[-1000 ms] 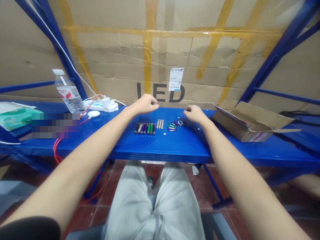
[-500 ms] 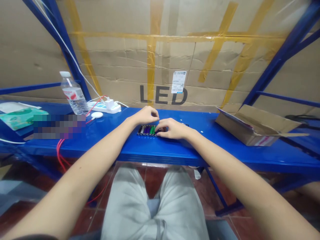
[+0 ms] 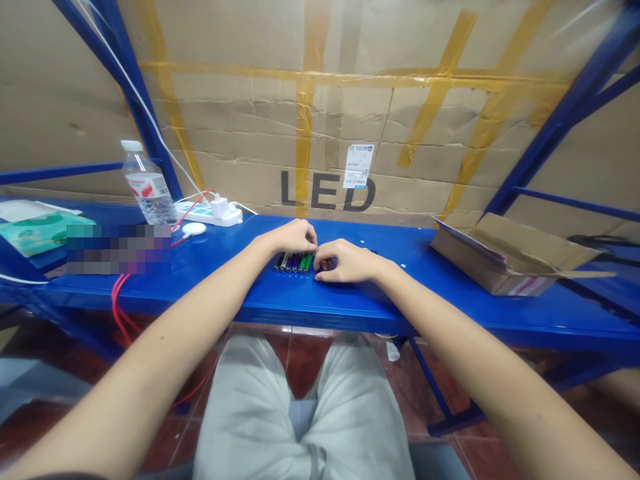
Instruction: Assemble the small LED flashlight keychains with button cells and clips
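A row of small shiny cylinders [image 3: 293,265] that look like batteries, in black, silver, purple and green, lies side by side on the blue tabletop [image 3: 280,297]. My left hand [image 3: 296,235] is over the far end of the row, its fingers bent down and pressed together beside the green cylinders. At the row's right end is my right hand [image 3: 339,261], with thumb and fingers curled in towards each other. Both sets of fingertips almost meet at the green end. Whatever is between the fingers of either hand is hidden or too small to name.
An open cardboard box [image 3: 505,260] stands to the right. On the left are a plastic water bottle [image 3: 149,190], a white power strip [image 3: 213,212], a round white charger [image 3: 194,229], red cables [image 3: 119,300] and a green packet [image 3: 45,233]. Large taped cardboard [image 3: 250,133] walls off the back.
My left hand has lowered, its fingers closing down by the row's far end. My right hand has shifted slightly right, off the near ends of the cylinders.
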Demonstrator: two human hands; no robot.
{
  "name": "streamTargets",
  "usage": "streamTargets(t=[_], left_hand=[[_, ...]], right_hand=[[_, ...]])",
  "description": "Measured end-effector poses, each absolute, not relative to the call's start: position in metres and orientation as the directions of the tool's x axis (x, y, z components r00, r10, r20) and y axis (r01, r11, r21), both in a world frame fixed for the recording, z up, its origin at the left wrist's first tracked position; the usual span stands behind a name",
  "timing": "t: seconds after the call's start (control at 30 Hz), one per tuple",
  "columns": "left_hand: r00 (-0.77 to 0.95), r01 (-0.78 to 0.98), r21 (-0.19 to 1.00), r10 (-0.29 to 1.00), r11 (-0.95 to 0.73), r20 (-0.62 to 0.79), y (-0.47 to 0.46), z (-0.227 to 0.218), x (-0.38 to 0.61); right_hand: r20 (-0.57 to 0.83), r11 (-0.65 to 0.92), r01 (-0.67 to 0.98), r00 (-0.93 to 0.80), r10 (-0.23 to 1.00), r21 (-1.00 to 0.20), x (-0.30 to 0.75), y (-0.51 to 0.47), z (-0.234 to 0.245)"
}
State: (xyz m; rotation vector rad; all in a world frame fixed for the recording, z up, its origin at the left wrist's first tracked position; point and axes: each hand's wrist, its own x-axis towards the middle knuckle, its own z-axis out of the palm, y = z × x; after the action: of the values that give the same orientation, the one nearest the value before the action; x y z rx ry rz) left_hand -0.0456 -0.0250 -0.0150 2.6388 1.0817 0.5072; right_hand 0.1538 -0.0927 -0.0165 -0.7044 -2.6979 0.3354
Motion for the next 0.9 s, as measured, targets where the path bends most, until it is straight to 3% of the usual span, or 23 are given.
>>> streamTargets(t=[0.33, 0.6, 0.67, 0.8, 0.9], left_hand=[[0.65, 0.601, 0.396, 0.713, -0.695, 0.265, -0.025, -0.017, -0.044], [0.673, 0.627, 0.316, 0.699, -0.712, 0.241, -0.023, -0.019, -0.044], [0.685, 0.61, 0.217, 0.645, -0.762, 0.34, -0.024, -0.017, -0.044], [0.614, 0.595, -0.036, 0.426, -0.803, 0.665, -0.026, -0.011, -0.044], [0.553, 0.612, -0.109, 0.326, -0.783, 0.767, -0.027, -0.01, -0.042]], right_hand=[[0.202, 0.827, 0.4, -0.841, 0.503, -0.395, 0.158, -0.098, -0.012], [0.171, 0.805, 0.496, -0.807, 0.566, -0.326, 0.158, -0.101, -0.007], [0.165, 0.806, 0.513, -0.804, 0.572, -0.294, 0.157, -0.103, -0.007], [0.166, 0.819, 0.523, -0.809, 0.565, -0.238, 0.155, -0.105, -0.006], [0.16, 0.825, 0.523, -0.814, 0.558, -0.216, 0.155, -0.106, -0.006]])
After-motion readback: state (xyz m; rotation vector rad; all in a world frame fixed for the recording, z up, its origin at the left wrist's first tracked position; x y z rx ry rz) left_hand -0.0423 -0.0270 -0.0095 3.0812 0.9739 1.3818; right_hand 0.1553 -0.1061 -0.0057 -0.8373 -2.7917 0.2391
